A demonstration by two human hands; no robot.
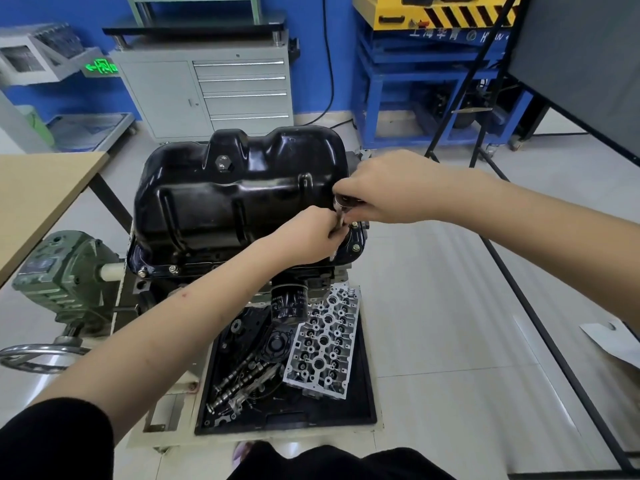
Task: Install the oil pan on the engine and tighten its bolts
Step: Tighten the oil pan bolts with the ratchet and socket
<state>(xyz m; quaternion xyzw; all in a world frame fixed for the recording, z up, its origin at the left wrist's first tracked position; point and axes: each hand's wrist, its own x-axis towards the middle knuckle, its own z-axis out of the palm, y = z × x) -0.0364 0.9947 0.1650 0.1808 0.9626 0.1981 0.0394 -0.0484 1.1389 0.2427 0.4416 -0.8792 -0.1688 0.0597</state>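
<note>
Reaching in from the lower left, the left hand (306,233) curls its fingers around the lower shaft of a slim silver metal ratchet tool (341,211) at the right flange of the glossy black stamped-steel oil pan (239,192). The pan sits upside-down on the engine block (311,275), directly left of both hands, with small brass-coloured bolts (355,248) along its rim just beside the left hand's knuckles. Below the left wrist hang a black cylindrical oil filter (289,304) and a black tray (363,393) holding a silver aluminium cylinder head (323,344). Just above and right of the left hand, touching it, the right hand (384,187) grips the tool's round head with curled fingers.
</note>
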